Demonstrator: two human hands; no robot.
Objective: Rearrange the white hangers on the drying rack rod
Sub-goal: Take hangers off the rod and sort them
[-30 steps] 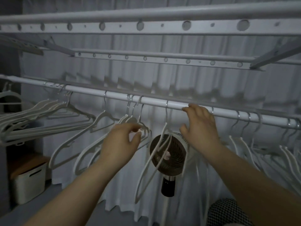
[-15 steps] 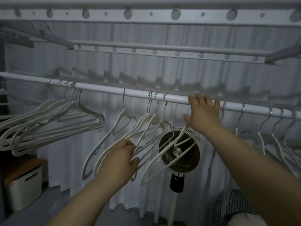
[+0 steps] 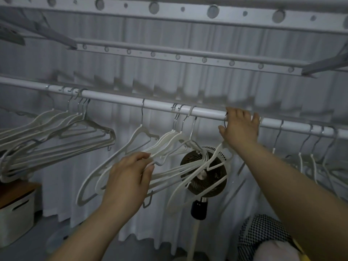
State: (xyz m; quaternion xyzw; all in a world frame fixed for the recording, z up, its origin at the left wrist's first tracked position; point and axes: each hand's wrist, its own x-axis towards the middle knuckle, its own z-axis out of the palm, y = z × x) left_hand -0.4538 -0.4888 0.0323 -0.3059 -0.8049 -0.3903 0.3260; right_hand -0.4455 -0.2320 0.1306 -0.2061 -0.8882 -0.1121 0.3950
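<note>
- A white rod point(image 3: 113, 97) of the drying rack was seen running across the view, sloping down towards the right, and the white hangers were hung along it by thin metal hooks.
- The hangers were shown as slim and pale, with curved shoulders, a lower bar and silver wire hooks.
- A left bunch point(image 3: 56, 132) was packed tightly near the rod's left end and was swung out sideways to the left, its hooks crowded together.
- A single hanger point(image 3: 140, 129) was hung alone between that bunch and the middle hangers.
- The middle hangers point(image 3: 175, 136) were hooked close together on the rod, three hooks being counted, and their arms were fanned out downward and leftward.
- The left hand point(image 3: 130, 178) was raised below the rod, and its grip was closed on the shoulder arms of the middle hangers, with fingers and thumb curled round them.
- The right hand point(image 3: 241, 127) was laid against the rod to the right of the middle hangers; its grip was open, with the fingers nearly straight across the rod and the thumb spread to the left.
- One metal hook point(image 3: 225, 118) was seen touching the index side of that hand, and the hanger below it point(image 3: 218, 151) was hung in front of a fan point(image 3: 212, 183).
- More hangers, the right group point(image 3: 300, 159), were spaced along the rod beyond the right hand.
- A pleated curtain point(image 3: 169, 80) was hung behind the rack, and a white bin point(image 3: 17, 217) was set on the floor at the lower left.
</note>
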